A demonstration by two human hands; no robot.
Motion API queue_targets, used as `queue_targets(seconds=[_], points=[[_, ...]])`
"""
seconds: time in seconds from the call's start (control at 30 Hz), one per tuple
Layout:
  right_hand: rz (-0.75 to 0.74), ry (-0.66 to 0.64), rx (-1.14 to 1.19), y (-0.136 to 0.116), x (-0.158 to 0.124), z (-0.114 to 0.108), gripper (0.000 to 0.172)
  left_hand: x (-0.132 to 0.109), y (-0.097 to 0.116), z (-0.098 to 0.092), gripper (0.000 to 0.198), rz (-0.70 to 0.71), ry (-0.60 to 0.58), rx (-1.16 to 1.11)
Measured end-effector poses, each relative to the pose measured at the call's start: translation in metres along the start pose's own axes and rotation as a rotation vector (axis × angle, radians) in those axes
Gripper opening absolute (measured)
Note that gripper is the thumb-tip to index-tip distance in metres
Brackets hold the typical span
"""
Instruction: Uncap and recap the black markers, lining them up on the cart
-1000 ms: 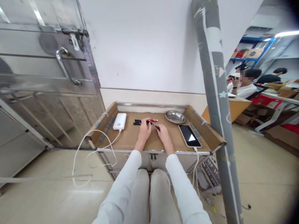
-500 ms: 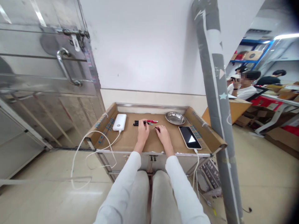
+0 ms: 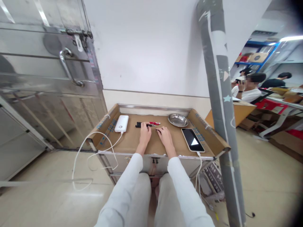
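Several black pens (image 3: 138, 125) and a red pen (image 3: 155, 123) lie side by side on the brown cardboard-covered tabletop (image 3: 132, 143). Over the black ones my left hand (image 3: 145, 134) is curled, its fingertips closed on a black pen; the fingers partly cover it. My right hand (image 3: 165, 135) rests just to the right, thumb and fingers pinched together. A thin, small dark piece shows at its fingertips, too small to name. The two hands are apart, both low against the cardboard.
A white power bank (image 3: 121, 123) with a white cable lies left. To the right are a round metal dish (image 3: 178, 120) and a phone (image 3: 193, 140) plugged into a cable. Cardboard-wrapped side rims (image 3: 210, 129) border the top. A tall grey roll (image 3: 219, 78) leans nearby; people sit farther right.
The view has shifted very slightly. Both hands keep nearly the same place and pose, with only small movement at the right fingertips. The pens, dish, phone and power bank stay put.
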State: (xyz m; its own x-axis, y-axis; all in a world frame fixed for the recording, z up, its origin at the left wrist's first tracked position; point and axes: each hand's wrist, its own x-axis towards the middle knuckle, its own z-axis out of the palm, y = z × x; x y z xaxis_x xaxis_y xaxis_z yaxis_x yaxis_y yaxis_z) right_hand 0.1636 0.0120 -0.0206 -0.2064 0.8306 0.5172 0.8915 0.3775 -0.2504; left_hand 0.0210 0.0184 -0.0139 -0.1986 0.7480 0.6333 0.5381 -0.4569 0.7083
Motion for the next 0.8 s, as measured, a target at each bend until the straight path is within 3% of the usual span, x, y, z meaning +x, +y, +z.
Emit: queue_targets(seconds=[0.2,0.43,0.63,0.8], points=[[0.005,-0.018,-0.063,-0.0015,0.0001,-0.0017,0.027,0.0052,-0.0026,0.0056,0.02,0.055,-0.152,0.069],[-0.006,-0.006,-0.09,-0.0029,-0.0007,-0.0021,0.024,0.0078,0.0032,0.01,0.019,0.082,-0.345,0.45],[0.019,-0.009,-0.101,-0.0045,-0.0007,-0.0047,0.026,0.0049,0.0023,0.0102,0.025,0.187,-0.31,0.409],[0.035,-0.005,-0.051,-0.0016,0.0002,-0.0023,0.03,-0.0016,-0.0013,0.0103,0.027,0.24,-0.402,0.323]])
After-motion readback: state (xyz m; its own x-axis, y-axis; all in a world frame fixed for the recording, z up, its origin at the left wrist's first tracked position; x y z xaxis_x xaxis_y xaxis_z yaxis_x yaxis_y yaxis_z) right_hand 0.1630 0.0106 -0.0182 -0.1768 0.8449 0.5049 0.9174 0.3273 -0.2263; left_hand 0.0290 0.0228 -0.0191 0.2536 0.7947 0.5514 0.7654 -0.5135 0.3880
